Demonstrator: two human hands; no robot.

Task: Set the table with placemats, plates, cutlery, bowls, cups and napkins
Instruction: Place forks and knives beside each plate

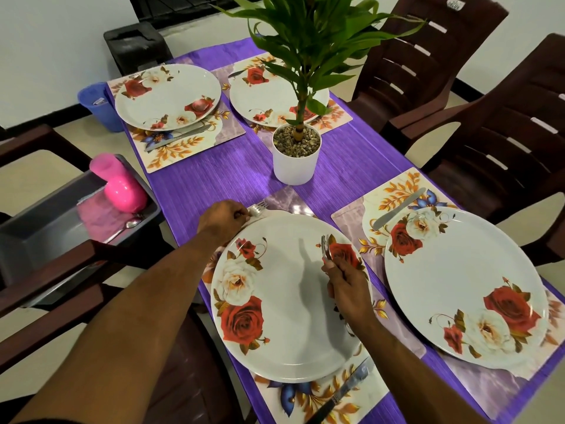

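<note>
The right hand (pixel 347 287) grasps a fork (pixel 326 246), tines up, over the near plate (pixel 287 301). Beyond it, the left hand (pixel 221 223) pinches another fork (pixel 258 207) at that plate's far rim, on the placemat (pixel 284 201). Farther off stand a potted plant (pixel 296 154) on the purple cloth (pixel 214 179), more plates, and dark chairs (pixel 495 142) around.

Glossy plates (pixel 287 301), shiny metal forks (pixel 326 247), ribbed sheeny purple cloth (pixel 220 175)
</note>
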